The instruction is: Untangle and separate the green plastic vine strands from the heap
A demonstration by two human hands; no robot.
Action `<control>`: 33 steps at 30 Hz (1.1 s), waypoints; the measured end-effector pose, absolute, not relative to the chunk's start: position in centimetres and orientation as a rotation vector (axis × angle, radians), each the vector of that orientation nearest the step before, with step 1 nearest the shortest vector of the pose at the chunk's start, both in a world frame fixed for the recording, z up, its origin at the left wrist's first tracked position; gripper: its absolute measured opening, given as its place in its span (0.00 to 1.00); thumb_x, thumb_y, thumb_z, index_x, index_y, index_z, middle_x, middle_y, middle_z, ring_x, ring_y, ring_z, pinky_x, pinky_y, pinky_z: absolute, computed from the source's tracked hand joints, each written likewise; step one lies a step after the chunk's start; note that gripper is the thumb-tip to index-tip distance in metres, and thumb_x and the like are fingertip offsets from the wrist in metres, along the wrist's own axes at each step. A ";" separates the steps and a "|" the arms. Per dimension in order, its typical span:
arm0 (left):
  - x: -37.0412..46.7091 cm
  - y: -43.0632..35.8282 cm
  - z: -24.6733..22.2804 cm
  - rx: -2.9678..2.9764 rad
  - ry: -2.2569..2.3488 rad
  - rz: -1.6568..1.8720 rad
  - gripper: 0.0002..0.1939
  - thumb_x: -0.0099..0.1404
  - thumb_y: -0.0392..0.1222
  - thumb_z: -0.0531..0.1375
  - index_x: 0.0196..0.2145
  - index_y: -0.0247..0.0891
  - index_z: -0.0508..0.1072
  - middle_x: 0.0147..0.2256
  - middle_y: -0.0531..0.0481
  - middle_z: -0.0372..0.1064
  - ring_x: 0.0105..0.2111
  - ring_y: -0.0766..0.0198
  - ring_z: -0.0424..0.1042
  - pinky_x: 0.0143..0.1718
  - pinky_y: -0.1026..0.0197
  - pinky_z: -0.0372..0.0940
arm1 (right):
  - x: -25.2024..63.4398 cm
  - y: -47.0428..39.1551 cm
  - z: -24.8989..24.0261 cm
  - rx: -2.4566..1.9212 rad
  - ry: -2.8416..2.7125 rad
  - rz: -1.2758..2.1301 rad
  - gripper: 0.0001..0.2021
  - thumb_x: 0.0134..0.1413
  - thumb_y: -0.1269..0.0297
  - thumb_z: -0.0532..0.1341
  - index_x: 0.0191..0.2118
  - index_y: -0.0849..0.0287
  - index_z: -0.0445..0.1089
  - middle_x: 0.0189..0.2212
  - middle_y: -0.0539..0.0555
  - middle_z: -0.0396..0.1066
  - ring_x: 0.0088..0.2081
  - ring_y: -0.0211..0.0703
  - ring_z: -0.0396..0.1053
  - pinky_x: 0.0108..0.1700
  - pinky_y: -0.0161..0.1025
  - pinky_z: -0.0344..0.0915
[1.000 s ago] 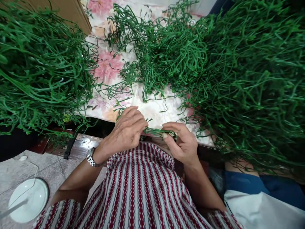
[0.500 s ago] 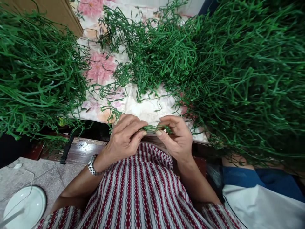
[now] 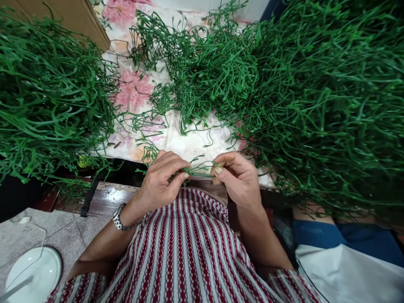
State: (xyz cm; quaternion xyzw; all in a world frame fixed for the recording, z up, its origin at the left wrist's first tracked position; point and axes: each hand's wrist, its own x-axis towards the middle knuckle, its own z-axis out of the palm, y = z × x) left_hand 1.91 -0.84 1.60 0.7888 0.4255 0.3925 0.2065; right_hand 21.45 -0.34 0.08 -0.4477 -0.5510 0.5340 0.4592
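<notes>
Slender green stems with small forked tips, plastic by their look, stretch in a small bunch (image 3: 195, 171) between a person's two bare hands, just above the near edge of a table cloth and in front of the person's red-and-white striped top (image 3: 189, 252). The left hand (image 3: 166, 176), a silver metal watch (image 3: 118, 217) on its wrist, pinches the bunch between thumb and forefinger. The right hand (image 3: 238, 176) grasps the other end, thumb against a curled forefinger. More green stems show beyond the left knuckles; whether that hand holds them, I cannot tell.

Beyond lies the white cloth printed with pink flowers (image 3: 134, 90), bearing a loose tangle of green stems (image 3: 217, 71). Tall heaps of the same flank it, one on the left (image 3: 57, 101), one on the right (image 3: 328, 105). A brown cardboard box (image 3: 86, 25) stands behind the left heap.

The step in hand appears to be fine fingertip work on the bunch. The next move seems to call for a steady left pinch and light right fingers.
</notes>
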 end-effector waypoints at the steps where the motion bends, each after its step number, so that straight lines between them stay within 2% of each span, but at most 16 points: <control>1: 1.9 -0.9 1.6 2.161 1.207 1.121 0.04 0.61 0.34 0.56 0.35 0.38 0.69 0.28 0.51 0.70 0.29 0.64 0.67 0.35 0.57 0.59 | 21.4 -0.3 0.0 -1.116 -1.392 1.279 0.06 0.54 0.66 0.59 0.38 0.58 0.66 0.24 0.47 0.66 0.20 0.31 0.64 0.22 0.30 0.63; 4: 1.8 -0.8 1.8 2.083 1.211 1.182 0.04 0.59 0.31 0.57 0.33 0.37 0.68 0.26 0.52 0.69 0.29 0.64 0.66 0.35 0.58 0.60 | 21.4 -0.4 0.3 -1.199 -1.574 0.839 0.08 0.54 0.65 0.58 0.41 0.57 0.67 0.35 0.54 0.69 0.35 0.41 0.69 0.36 0.40 0.68; 6: 1.8 -0.7 2.0 2.054 1.176 1.202 0.05 0.58 0.30 0.57 0.30 0.37 0.68 0.25 0.52 0.68 0.28 0.65 0.66 0.34 0.58 0.59 | 21.4 -0.5 0.8 -1.190 -1.648 0.436 0.11 0.52 0.66 0.59 0.43 0.55 0.67 0.40 0.57 0.67 0.44 0.48 0.66 0.46 0.48 0.66; 9: 1.7 -0.6 2.1 2.019 1.152 1.178 0.05 0.58 0.29 0.56 0.28 0.37 0.68 0.25 0.53 0.67 0.28 0.65 0.65 0.33 0.58 0.58 | 21.1 -0.7 1.5 -0.995 -1.807 0.157 0.13 0.50 0.69 0.60 0.43 0.52 0.67 0.38 0.55 0.69 0.41 0.47 0.66 0.45 0.48 0.65; 13: 1.8 -0.6 2.2 1.895 1.103 1.133 0.05 0.60 0.32 0.56 0.27 0.37 0.67 0.25 0.52 0.66 0.28 0.65 0.64 0.34 0.59 0.59 | 19.9 -0.3 1.2 -0.811 -2.114 0.361 0.11 0.51 0.70 0.60 0.42 0.57 0.66 0.34 0.54 0.71 0.36 0.43 0.67 0.40 0.44 0.65; 19: 1.5 -0.8 2.0 1.761 1.116 1.059 0.03 0.61 0.35 0.57 0.29 0.36 0.67 0.27 0.51 0.66 0.30 0.65 0.64 0.32 0.61 0.60 | 19.3 0.0 0.3 -0.846 -1.994 0.688 0.05 0.54 0.71 0.58 0.38 0.60 0.67 0.30 0.53 0.69 0.32 0.38 0.66 0.36 0.38 0.64; 21: 1.4 -0.9 2.1 1.795 1.116 1.075 0.02 0.61 0.34 0.56 0.32 0.36 0.69 0.30 0.49 0.68 0.33 0.64 0.67 0.35 0.60 0.62 | 19.5 -0.1 0.3 -0.885 -1.949 0.768 0.05 0.55 0.72 0.58 0.38 0.60 0.67 0.29 0.52 0.69 0.32 0.37 0.66 0.35 0.36 0.63; 26: 1.2 -0.9 2.4 2.066 1.179 1.334 0.12 0.60 0.29 0.54 0.42 0.35 0.69 0.39 0.44 0.70 0.43 0.59 0.69 0.47 0.53 0.62 | 19.9 0.0 0.5 -0.987 -1.817 0.852 0.04 0.55 0.73 0.58 0.37 0.59 0.68 0.29 0.49 0.68 0.31 0.33 0.66 0.33 0.32 0.62; 33: 0.7 -0.6 2.6 2.332 1.166 1.138 0.10 0.60 0.32 0.55 0.40 0.35 0.69 0.37 0.45 0.72 0.41 0.60 0.69 0.51 0.50 0.59 | 20.0 0.2 0.4 -0.949 -1.814 0.863 0.04 0.55 0.73 0.58 0.37 0.60 0.67 0.28 0.49 0.67 0.30 0.33 0.65 0.33 0.31 0.61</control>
